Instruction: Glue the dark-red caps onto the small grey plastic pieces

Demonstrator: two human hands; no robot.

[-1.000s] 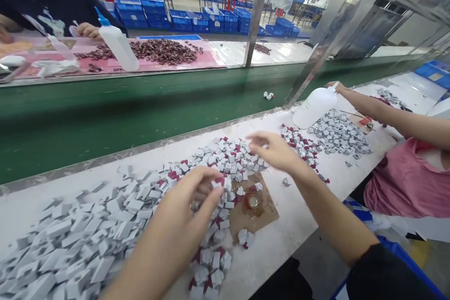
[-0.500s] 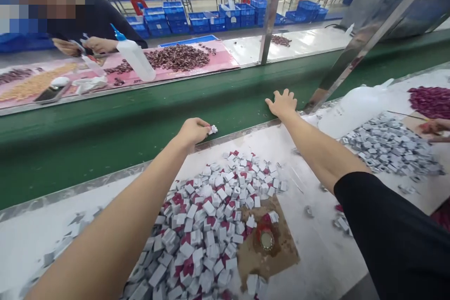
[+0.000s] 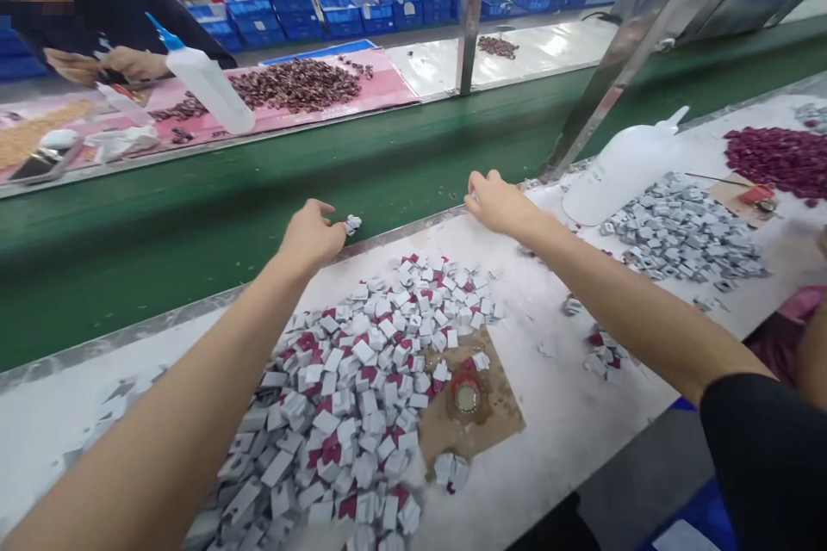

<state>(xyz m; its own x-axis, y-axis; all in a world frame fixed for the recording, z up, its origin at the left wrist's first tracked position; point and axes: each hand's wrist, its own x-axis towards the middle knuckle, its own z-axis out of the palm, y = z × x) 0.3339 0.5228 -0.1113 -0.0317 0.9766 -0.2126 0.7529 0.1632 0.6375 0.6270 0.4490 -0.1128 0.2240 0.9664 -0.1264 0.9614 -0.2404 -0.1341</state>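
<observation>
At the near edge of the green conveyor belt [image 3: 194,250], my left hand [image 3: 310,234] has a small white plastic piece [image 3: 352,225] at its thumb and fingertips. My right hand [image 3: 497,202] is over the belt's metal edge, fingers curled inward; anything inside them is hidden. Between my forearms spreads a pile of small grey-white plastic blocks [image 3: 362,353], several with dark red parts. Beside the pile, a piece of brown cardboard [image 3: 497,413] bears a small red-rimmed bottle cap [image 3: 468,397].
To the right lie a white squeeze bottle [image 3: 624,168], more grey blocks [image 3: 691,232] and dark red pieces [image 3: 775,159]. Across the belt, a co-worker's hands [image 3: 129,63] work near a blue-tipped bottle [image 3: 210,90] and brown parts [image 3: 297,86]. A metal post [image 3: 470,17] rises there.
My right hand has drawn back from the belt toward the near edge, its spread fingers now curled. My left hand stays by the white piece. The view has shifted right and down.
</observation>
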